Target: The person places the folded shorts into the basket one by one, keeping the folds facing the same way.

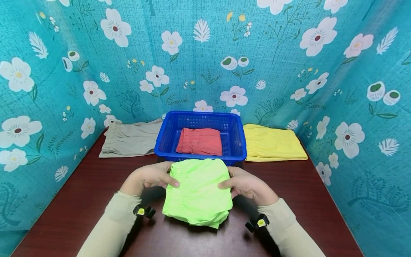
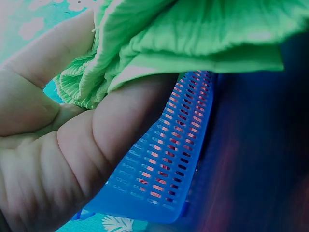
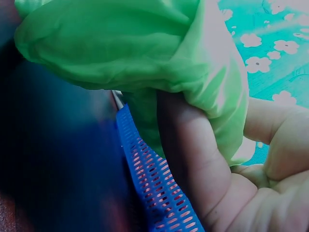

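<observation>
Folded lime-green shorts (image 1: pixel 199 189) with a gathered elastic waistband are held up in front of the basket. My left hand (image 1: pixel 154 176) grips their left edge, thumb on top and fingers underneath. On the opposite edge my right hand (image 1: pixel 247 184) holds them the same way. Both wrist views show the green cloth (image 2: pixel 193 34) lying over the fingers, which are partly hidden beneath it. Just beyond stands a blue plastic basket (image 1: pixel 162 142) with perforated walls. Folded red shorts (image 1: pixel 200 142) lie inside it.
Left of the basket lies a folded grey-beige garment (image 1: pixel 131 139) with an elastic waistband. A folded yellow garment (image 1: pixel 274 142) lies to the right. All stand on a dark reddish-brown table (image 1: pixel 80 192), enclosed by a teal flowered curtain (image 1: pixel 199 64) at the back and sides.
</observation>
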The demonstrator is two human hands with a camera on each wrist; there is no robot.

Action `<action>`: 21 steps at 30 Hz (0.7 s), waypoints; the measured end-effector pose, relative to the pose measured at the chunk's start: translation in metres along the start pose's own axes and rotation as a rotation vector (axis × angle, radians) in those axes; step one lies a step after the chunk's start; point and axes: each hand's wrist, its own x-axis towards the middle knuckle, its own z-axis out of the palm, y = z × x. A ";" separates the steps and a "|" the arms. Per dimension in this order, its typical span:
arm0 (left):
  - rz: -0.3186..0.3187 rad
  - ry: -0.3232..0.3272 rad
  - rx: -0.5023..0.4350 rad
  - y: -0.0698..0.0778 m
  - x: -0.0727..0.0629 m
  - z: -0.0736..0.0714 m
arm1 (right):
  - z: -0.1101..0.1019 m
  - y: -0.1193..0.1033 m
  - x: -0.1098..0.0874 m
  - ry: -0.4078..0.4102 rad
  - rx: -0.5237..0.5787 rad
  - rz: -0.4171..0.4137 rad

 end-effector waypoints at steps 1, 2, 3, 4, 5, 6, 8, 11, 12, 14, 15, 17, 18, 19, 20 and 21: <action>0.004 -0.005 0.000 0.001 -0.001 0.000 | 0.000 -0.001 -0.001 0.000 -0.001 -0.002; 0.009 -0.010 0.001 0.001 -0.002 0.000 | 0.001 -0.002 -0.002 -0.001 -0.003 -0.006; 0.014 -0.014 0.003 0.002 -0.003 0.001 | 0.001 -0.004 -0.003 -0.006 -0.008 -0.013; 0.019 -0.018 0.003 0.003 -0.004 0.001 | 0.002 -0.005 -0.004 -0.011 -0.013 -0.020; 0.024 -0.024 0.003 0.004 -0.004 0.001 | 0.002 -0.006 -0.005 -0.014 -0.012 -0.023; 0.028 -0.029 0.003 0.006 -0.005 0.002 | 0.002 -0.007 -0.005 -0.016 -0.013 -0.028; 0.037 -0.044 0.004 0.008 -0.007 0.002 | 0.003 -0.009 -0.007 -0.019 -0.017 -0.037; 0.053 -0.058 0.009 0.010 -0.009 0.003 | 0.003 -0.012 -0.010 -0.013 -0.021 -0.045; 0.058 -0.063 0.008 0.011 -0.009 0.004 | 0.003 -0.013 -0.011 -0.012 -0.023 -0.048; 0.069 -0.064 0.011 0.012 -0.010 0.005 | 0.003 -0.014 -0.012 -0.014 -0.030 -0.055; 0.073 -0.067 0.011 0.013 -0.010 0.005 | 0.003 -0.015 -0.012 -0.016 -0.030 -0.056; 0.082 -0.074 0.005 0.014 -0.011 0.006 | 0.003 -0.016 -0.013 -0.020 -0.025 -0.056; 0.088 -0.080 0.002 0.014 -0.011 0.006 | 0.003 -0.016 -0.014 -0.025 -0.024 -0.058; 0.095 -0.085 0.002 0.014 -0.012 0.006 | 0.003 -0.016 -0.015 -0.028 -0.022 -0.059; 0.103 -0.092 0.000 0.015 -0.012 0.007 | 0.003 -0.017 -0.016 -0.031 -0.020 -0.063; 0.111 -0.099 -0.002 0.015 -0.012 0.007 | 0.003 -0.017 -0.016 -0.033 -0.013 -0.064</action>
